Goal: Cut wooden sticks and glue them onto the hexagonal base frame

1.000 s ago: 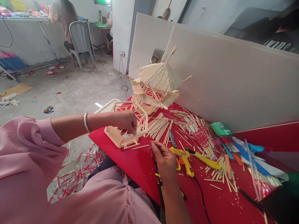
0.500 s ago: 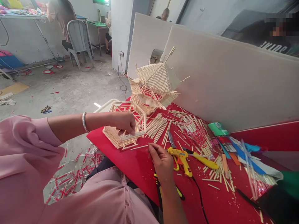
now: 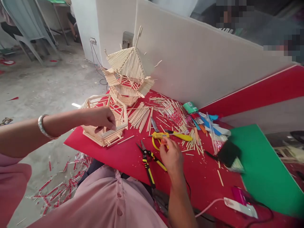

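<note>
Red-topped, the counter (image 3: 128, 156) in my head view carries a stick frame (image 3: 121, 126), whose top bar I have the left hand (image 3: 102, 118) pinching, before the roofed stick model (image 3: 128, 63), while the right hand (image 3: 173, 156) is curled round a yellow glue gun (image 3: 160, 135) near the shears (image 3: 145, 153).

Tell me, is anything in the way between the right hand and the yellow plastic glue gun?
Nothing visible is. The right hand is right at the yellow plastic glue gun and seems to touch it. The open cutters with black-and-yellow handles lie to the hand's left, not between them.
</note>
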`<state>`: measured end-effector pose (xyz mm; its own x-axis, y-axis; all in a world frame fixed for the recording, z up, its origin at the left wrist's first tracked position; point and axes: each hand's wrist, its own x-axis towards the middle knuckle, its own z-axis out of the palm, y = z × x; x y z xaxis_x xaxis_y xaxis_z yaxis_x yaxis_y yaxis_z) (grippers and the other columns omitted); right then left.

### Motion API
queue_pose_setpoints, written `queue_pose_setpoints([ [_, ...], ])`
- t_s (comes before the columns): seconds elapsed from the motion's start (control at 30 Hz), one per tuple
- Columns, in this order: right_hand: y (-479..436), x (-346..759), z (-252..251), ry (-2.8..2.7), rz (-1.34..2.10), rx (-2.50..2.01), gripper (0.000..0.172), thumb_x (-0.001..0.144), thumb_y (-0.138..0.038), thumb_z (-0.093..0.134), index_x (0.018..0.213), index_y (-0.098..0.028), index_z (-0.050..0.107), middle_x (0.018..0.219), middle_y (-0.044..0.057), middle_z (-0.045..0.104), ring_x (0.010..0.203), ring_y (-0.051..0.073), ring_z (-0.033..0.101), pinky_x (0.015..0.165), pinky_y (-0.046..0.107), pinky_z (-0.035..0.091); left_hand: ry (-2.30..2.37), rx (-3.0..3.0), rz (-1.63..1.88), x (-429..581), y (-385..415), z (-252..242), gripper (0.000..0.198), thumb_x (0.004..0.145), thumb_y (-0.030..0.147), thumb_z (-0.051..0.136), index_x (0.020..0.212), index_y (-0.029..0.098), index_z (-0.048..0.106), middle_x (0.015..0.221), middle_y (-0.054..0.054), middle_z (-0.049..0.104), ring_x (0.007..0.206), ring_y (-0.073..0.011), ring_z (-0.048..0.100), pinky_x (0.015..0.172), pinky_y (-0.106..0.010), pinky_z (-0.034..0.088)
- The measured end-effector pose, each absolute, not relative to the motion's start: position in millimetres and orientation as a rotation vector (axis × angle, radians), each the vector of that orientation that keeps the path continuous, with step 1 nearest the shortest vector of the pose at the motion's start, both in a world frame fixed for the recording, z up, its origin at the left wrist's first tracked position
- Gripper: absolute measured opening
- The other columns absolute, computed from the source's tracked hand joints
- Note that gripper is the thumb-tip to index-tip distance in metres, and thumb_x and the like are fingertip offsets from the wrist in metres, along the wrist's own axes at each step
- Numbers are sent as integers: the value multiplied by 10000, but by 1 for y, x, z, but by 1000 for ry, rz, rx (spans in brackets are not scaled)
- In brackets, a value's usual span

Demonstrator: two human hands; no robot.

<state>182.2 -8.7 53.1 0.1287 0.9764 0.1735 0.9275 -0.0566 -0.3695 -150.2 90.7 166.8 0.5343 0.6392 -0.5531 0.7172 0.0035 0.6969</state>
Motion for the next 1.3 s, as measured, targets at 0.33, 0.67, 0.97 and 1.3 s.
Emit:
queue_pose_setpoints([
  [0.33, 27, 251, 15, -1986, 272, -2421, 593, 753, -369, 479, 1260, -86, 599, 1098, 215, 642, 1016, 341, 622, 880, 433, 489, 1181, 1772, -46, -152, 89, 171, 163, 742, 253, 670, 602, 171, 655, 376, 54, 525, 377, -78, 496, 468, -213, 333],
  [0.67, 30, 257, 5, -1946, 288, -2395, 527, 708, -399, 481, 1108, -118, 677, 918, 178, 648, 933, 349, 617, 865, 440, 483, 1170, 1722, -74, -151, 87, 174, 146, 738, 214, 667, 602, 166, 647, 360, 71, 505, 359, -71, 473, 487, -217, 332],
  [0.97, 31, 248, 21, -1725, 319, -2350, 417, 670, -451, 483, 945, -195, 666, 796, 112, 689, 713, 289, 625, 635, 375, 479, 1103, 1742, -48, -152, 88, 170, 206, 747, 238, 658, 557, 166, 628, 341, 65, 496, 353, -63, 468, 500, -210, 357],
  [1.3, 19, 232, 40, -1485, 663, -2055, 567, 703, -472, 521, 1164, -172, 659, 874, 69, 741, 819, 273, 657, 696, 326, 492, 1130, 1720, -53, -151, 87, 174, 167, 748, 217, 655, 589, 167, 647, 347, 75, 493, 356, -59, 464, 530, -221, 360],
])
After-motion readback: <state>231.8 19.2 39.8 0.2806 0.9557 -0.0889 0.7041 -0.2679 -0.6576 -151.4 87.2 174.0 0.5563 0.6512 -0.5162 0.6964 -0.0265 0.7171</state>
